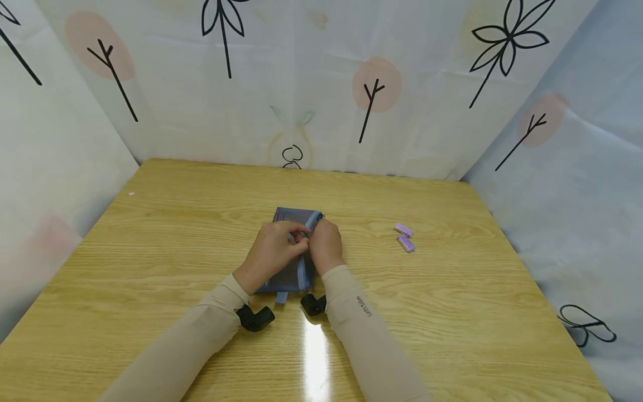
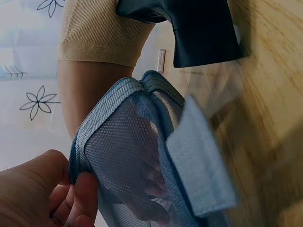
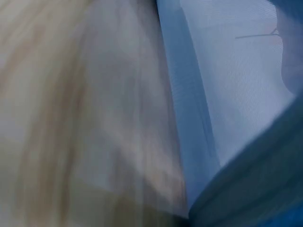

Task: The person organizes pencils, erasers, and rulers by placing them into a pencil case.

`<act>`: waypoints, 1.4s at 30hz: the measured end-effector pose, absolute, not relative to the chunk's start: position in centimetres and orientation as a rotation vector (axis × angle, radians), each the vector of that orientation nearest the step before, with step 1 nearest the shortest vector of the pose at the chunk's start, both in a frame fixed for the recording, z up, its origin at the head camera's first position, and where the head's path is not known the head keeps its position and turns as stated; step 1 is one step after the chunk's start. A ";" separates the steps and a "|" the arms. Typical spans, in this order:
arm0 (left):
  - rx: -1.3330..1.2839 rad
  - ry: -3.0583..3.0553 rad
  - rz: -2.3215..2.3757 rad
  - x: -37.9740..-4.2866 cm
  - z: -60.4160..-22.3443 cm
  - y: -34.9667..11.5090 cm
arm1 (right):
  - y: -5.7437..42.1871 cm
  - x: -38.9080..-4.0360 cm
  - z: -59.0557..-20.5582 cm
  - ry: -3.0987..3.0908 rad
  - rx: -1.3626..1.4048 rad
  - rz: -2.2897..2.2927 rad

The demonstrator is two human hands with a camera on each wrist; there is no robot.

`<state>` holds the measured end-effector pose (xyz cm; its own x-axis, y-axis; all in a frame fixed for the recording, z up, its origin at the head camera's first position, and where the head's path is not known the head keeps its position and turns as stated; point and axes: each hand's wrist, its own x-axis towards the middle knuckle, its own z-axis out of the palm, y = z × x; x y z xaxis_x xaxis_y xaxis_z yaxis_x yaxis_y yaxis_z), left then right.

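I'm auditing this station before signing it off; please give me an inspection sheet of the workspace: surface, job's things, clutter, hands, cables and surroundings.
Surface: wood-grain tabletop, with a bright reflection near the front.
Job's things: blue-trimmed mesh pouch with a fabric tab at its near end.
Clutter: two small purple blocks right of the pouch; a white speck near the far left corner.
Left hand: pinches the pouch's trim.
Right hand: at the pouch's right side; fingertips hidden in the head view, grip unclear.
Cables: nothing seen.
Surroundings: pale wall coverings printed with line-drawn plants.
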<state>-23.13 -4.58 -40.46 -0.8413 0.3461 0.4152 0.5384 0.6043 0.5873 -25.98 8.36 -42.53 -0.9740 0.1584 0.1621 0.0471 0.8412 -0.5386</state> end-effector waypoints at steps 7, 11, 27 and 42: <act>-0.719 -2.580 -1.064 -23.1 -40.4 -4.6 | 8.2 -25.8 -42.4 -2.859 -0.133 0.726; -0.723 -2.576 -1.059 -23.1 -40.5 -4.6 | 8.2 -25.6 -42.1 -2.865 -0.093 0.683; -0.715 -2.611 -1.056 -23.0 -40.1 -4.9 | 10.2 -25.3 -41.9 -2.747 -0.034 1.309; -0.705 -2.621 -1.076 -22.9 -40.2 -5.0 | 18.9 -22.9 -39.9 -2.777 -0.152 1.355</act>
